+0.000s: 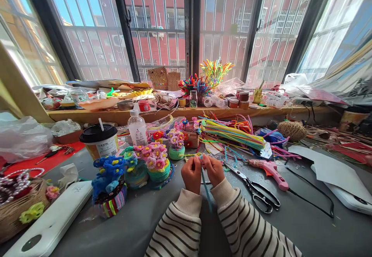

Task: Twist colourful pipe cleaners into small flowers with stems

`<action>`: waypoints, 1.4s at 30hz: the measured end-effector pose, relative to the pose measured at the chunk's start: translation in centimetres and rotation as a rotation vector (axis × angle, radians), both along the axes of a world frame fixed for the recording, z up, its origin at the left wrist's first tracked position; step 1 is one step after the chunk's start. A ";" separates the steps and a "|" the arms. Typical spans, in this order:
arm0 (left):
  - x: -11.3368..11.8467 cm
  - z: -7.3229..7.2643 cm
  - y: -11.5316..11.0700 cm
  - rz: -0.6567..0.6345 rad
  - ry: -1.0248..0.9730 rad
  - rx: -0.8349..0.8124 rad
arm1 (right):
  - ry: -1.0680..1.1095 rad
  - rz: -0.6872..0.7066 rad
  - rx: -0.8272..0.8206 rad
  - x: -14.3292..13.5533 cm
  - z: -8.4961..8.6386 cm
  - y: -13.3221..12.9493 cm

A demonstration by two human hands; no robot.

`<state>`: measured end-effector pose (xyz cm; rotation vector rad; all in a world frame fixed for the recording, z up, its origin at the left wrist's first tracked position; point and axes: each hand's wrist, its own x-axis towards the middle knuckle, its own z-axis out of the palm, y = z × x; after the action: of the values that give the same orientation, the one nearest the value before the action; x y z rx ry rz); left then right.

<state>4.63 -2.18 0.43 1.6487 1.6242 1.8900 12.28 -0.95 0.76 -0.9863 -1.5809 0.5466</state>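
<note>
2 cream sleeves [179, 225] with thin dark stripes, plain cuffs [190, 200] and bare fingers [190, 166]

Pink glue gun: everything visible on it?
The glue gun lies on its side on the grey table, beside the scissors. Pistol-shaped, pink, plastic-looking body; nozzle end points toward the right hand, handle angled toward the viewer. A black cord leaves the handle's end and curves right. No hand touches it.

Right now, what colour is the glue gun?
The glue gun is pink, clearest in the head view.
</note>
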 end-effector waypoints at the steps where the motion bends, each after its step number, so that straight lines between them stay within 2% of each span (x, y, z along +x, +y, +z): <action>1: -0.2 0.1 0.0 -0.048 -0.018 -0.010 | 0.010 0.098 -0.039 0.4 0.1 0.2; 3: -0.4 0.2 0.1 -0.162 -0.037 -0.034 | -0.005 0.232 -0.098 1.3 0.4 0.5; 4: -0.4 0.3 0.1 -0.218 -0.038 -0.045 | -0.012 0.252 -0.105 1.6 0.5 0.7; 8: -0.2 0.5 0.3 -0.368 -0.063 -0.078 | -0.086 0.224 -0.050 2.3 0.8 0.9; 12: 0.1 0.4 0.6 -0.343 -0.071 -0.112 | -0.175 0.113 0.029 2.0 0.6 0.8; 16: 0.3 0.1 0.6 -0.216 -0.011 -0.110 | -0.164 -0.034 0.073 1.1 0.1 0.6; 21: 0.5 -0.2 0.4 -0.039 0.047 -0.072 | -0.061 -0.176 0.049 -0.3 -0.7 0.1; 27: 1.0 -0.6 0.3 -0.008 -0.002 -0.075 | 0.030 -0.295 -0.017 -1.6 -1.6 -0.4; 30: 1.0 -0.6 0.3 -0.042 -0.042 -0.088 | 0.016 -0.313 0.015 -1.7 -1.4 -0.6; 37: 0.4 -0.2 0.0 -0.292 -0.258 -0.123 | -0.055 -0.260 0.167 -0.2 -0.1 -0.6; 40: 0.4 -0.3 -0.1 -0.350 -0.184 -0.114 | 0.016 -0.225 0.143 0.0 0.2 -0.7; 42: 0.4 -0.3 -0.1 -0.326 -0.114 -0.095 | 0.056 -0.160 0.123 0.1 0.4 -0.8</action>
<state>5.05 -2.29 0.15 1.6188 1.2886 1.6852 12.34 -1.73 1.20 -0.9860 -1.4530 0.3590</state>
